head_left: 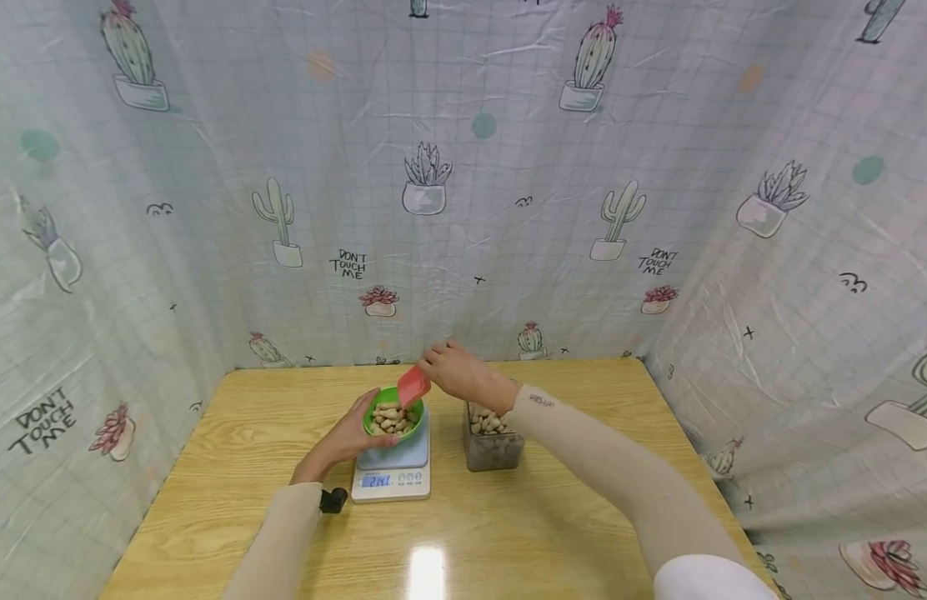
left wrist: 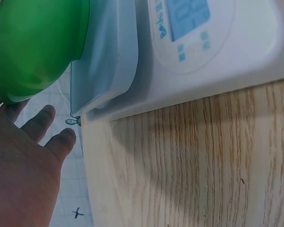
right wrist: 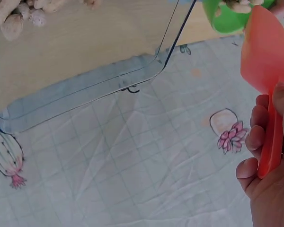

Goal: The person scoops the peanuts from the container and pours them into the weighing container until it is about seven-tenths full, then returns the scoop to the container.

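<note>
A green bowl (head_left: 389,393) of unshelled peanuts (head_left: 391,418) stands on the light blue platform of a kitchen scale (head_left: 392,491). My left hand (head_left: 350,432) holds the bowl from its left side, thumb at the near rim; in the left wrist view some fingers (left wrist: 40,124) spread out below the bowl's wall. Over the bowl's far right rim, a red scoop (head_left: 413,387) tilts down into it. Its handle is gripped by my right hand (head_left: 458,371), fingers curled round it in the right wrist view. No peanuts show in the scoop (right wrist: 267,49).
Right of the scale stands a clear plastic box (head_left: 494,455) with more peanuts in it, partly under my right forearm. The scale's display is lit. A wooden table (head_left: 268,425) carries everything, with a cactus-print curtain (head_left: 463,250) behind and at both sides.
</note>
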Demonstrator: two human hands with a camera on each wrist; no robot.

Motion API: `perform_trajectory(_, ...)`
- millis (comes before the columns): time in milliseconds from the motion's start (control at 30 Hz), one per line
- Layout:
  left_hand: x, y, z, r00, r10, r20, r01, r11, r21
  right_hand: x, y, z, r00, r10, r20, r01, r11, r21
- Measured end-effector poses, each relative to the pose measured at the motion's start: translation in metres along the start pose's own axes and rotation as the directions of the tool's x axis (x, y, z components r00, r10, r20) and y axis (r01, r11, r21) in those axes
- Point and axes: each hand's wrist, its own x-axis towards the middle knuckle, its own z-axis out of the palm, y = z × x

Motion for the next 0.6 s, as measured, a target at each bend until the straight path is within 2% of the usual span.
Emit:
perform_trajectory(267,0.0,0.003,0.001,1.0,0.011,-0.009,-0.011,1.0,-0.01,-0.017,0.008,0.005,0.997,0.071,-0.028,-0.064,0.981,0.185)
perform_trajectory(433,0.0,0.003,0.001,1.0,0.005,-0.013,-0.005,1.0,0.01,-0.029,0.011,0.012,0.987,0.153,-0.055,-0.122,0.922,0.367)
perform_trajectory(600,-0.002,0.006,-0.001,1.0,0.007,-0.01,-0.006,0.999,0.054,-0.046,0.017,0.013,0.971,0.214,-0.108,-0.143,0.878,0.457)
